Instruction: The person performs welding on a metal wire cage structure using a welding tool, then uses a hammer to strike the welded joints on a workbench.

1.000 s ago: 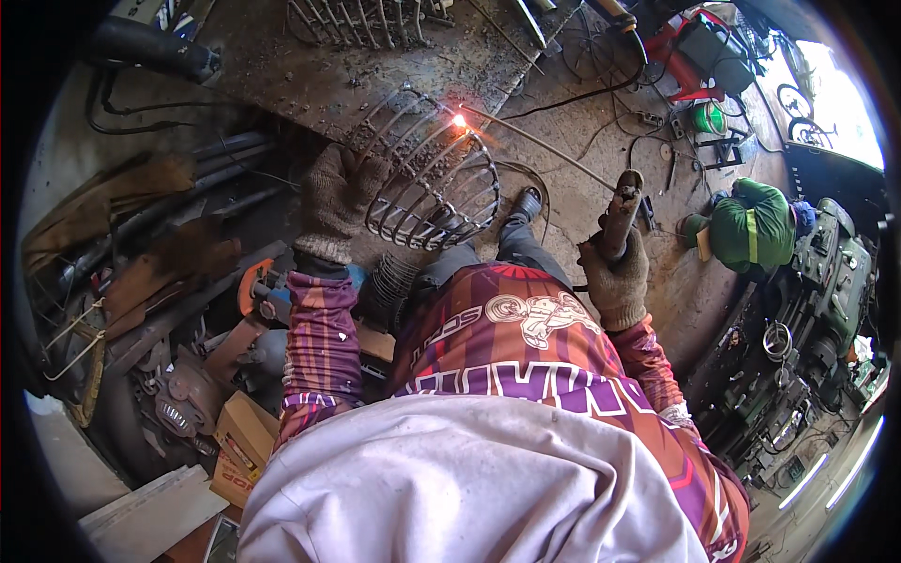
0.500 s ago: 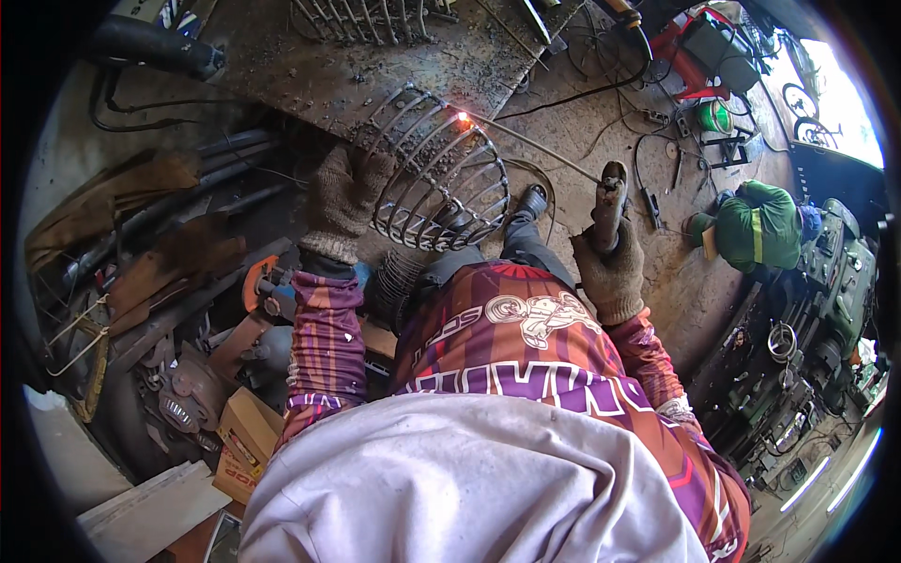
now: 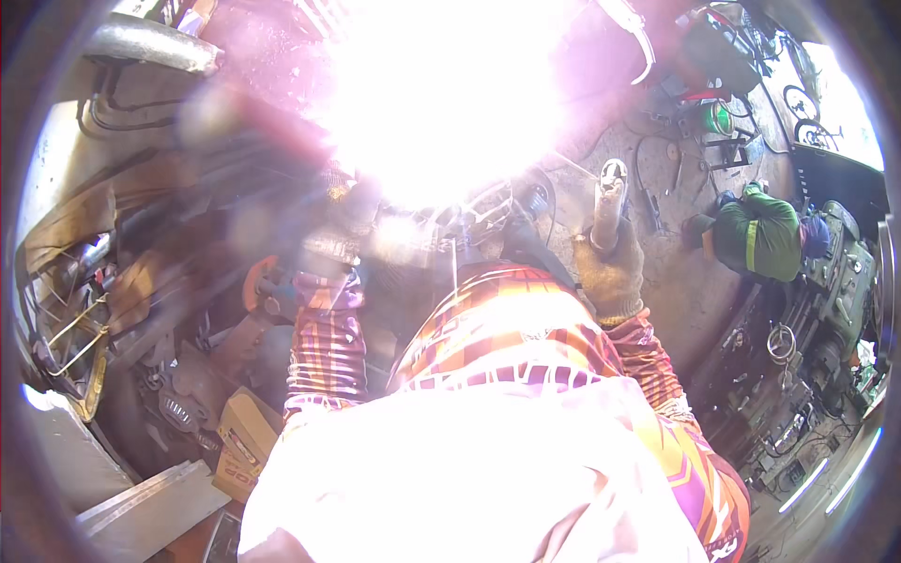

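Observation:
A white welding flash [image 3: 450, 103] blots out the upper middle of the view. Below it only the lower rim of a round wire cage [image 3: 483, 208] shows. My left hand [image 3: 340, 218], in a worn glove, grips the cage's left side, and the glare washes out its fingers. My right hand [image 3: 610, 274], also gloved, is closed around a welding electrode holder [image 3: 612, 188] that stands upright to the right of the cage. The rod running from it toward the flash is lost in the light. My knee in patterned orange cloth [image 3: 507, 319] is just below the cage.
A person in green [image 3: 762, 239] crouches on the floor at the right, beside a dark machine [image 3: 835, 281]. An orange angle grinder [image 3: 258, 286] lies by my left forearm. A cardboard box [image 3: 246, 433] and scrap metal lie lower left. Cables and tools lie on the floor at upper right.
The small spark on the cage has flared into a blinding arc that hides most of the cage. Both hands stay about where they were.

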